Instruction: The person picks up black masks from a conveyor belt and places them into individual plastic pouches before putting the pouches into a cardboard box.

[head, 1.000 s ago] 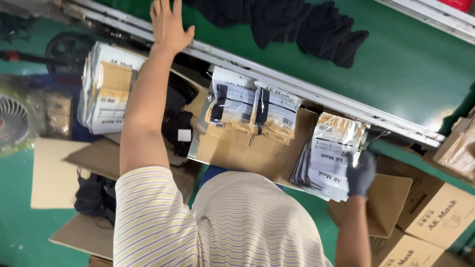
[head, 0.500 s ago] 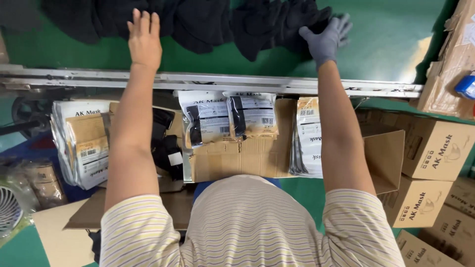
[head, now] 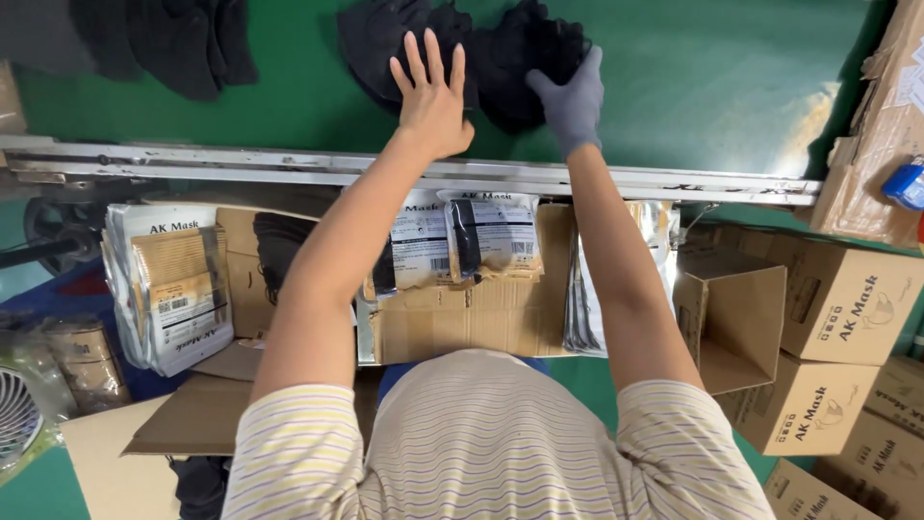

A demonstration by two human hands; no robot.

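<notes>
A heap of black masks (head: 500,58) lies on the green belt (head: 693,87) ahead of me. My bare left hand (head: 433,91) rests flat on the heap's left part, fingers spread. My right hand (head: 570,96), in a grey glove, has its fingers curled over the heap's right part. Below the belt's metal rail (head: 241,166), an open cardboard box (head: 481,323) holds clear packets with black masks (head: 486,236), between my arms.
More black masks (head: 164,39) lie at the belt's far left. A stack of printed pouches (head: 168,279) stands at the left, an open empty carton (head: 731,318) and closed cartons (head: 847,308) at the right. A small fan (head: 14,424) sits at the lower left.
A second ago my right hand held a packet below the rail; it then rose to the belt. Both hands have drawn together onto the middle black heap.
</notes>
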